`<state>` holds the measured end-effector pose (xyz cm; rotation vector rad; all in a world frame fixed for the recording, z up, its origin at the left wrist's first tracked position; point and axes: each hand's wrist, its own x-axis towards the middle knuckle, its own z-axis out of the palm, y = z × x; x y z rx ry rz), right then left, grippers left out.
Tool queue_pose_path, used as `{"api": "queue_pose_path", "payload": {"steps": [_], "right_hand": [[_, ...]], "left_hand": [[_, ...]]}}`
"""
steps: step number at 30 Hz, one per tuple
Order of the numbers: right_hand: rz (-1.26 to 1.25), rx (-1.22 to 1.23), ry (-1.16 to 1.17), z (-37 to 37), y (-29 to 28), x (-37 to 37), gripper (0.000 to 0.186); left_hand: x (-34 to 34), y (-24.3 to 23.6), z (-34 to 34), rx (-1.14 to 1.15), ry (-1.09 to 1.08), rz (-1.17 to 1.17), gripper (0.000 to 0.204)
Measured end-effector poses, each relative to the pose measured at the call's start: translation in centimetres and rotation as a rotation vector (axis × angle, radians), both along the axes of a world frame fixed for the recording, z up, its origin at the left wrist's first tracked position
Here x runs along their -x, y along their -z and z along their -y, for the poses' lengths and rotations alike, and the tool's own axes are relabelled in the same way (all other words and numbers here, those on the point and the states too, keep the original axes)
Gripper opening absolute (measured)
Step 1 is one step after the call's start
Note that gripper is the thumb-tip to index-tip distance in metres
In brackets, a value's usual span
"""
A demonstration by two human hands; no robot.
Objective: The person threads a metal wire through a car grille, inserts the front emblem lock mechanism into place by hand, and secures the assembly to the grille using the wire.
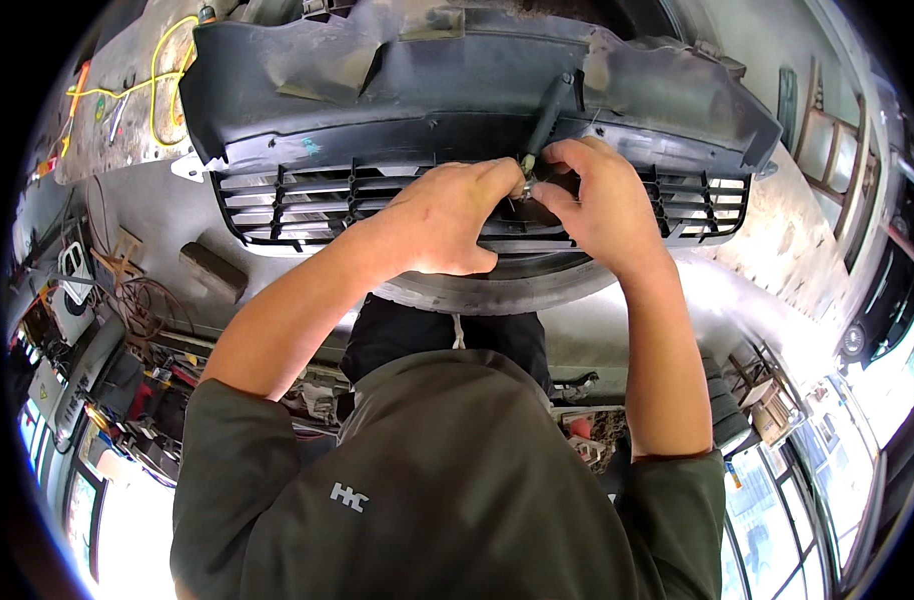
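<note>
A dark grey plastic car bumper (457, 90) with a slatted grille (277, 200) lies in front of me, its inner side up. My left hand (447, 215) rests on the grille's middle, fingers curled around a small metal piece at its fingertips. My right hand (597, 195) touches it from the right and pinches the lower end of a dark-handled screwdriver (547, 115), which leans up and away over the bumper's edge. The tool's tip is hidden between my fingers.
The bumper sits on a tyre (537, 285) over a grey concrete floor (157, 215). A yellow cable (162, 80) trails at the upper left, a wooden block (212, 270) lies at the left, and tool clutter (97, 330) lines the left rim. Wooden frames (842, 160) stand at the right.
</note>
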<state>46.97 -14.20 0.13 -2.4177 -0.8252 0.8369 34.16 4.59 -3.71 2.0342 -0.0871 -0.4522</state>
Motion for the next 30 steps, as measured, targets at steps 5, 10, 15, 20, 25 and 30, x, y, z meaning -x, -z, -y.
{"api": "queue_pose_path", "payload": {"steps": [5, 10, 15, 20, 25, 30], "right_hand": [[0.004, -0.09, -0.19, 1.1, 1.2, -0.7, 0.032], [-0.118, -0.161, -0.216, 2.0, 1.9, -1.7, 0.036], [-0.438, -0.174, -0.202, 3.6, 0.7, -3.0, 0.06], [-0.39, -0.111, -0.246, 2.8, 0.3, -3.1, 0.06], [-0.335, -0.136, -0.246, 2.6, 1.0, -2.7, 0.055], [-0.321, -0.184, -0.144, 2.3, 2.9, -2.9, 0.038]], "left_hand": [[0.2, 0.1, 0.1, -0.015, 0.002, 0.025, 0.064], [0.2, 0.0, 0.0, -0.005, -0.009, 0.005, 0.066], [0.1, -0.1, 0.0, -0.03, -0.001, 0.009, 0.069], [0.0, 0.0, 0.0, -0.022, 0.016, 0.001, 0.072], [0.0, -0.1, 0.1, 0.0, 0.01, 0.016, 0.076], [0.0, 0.2, 0.1, 0.001, 0.01, 0.048, 0.072]]}}
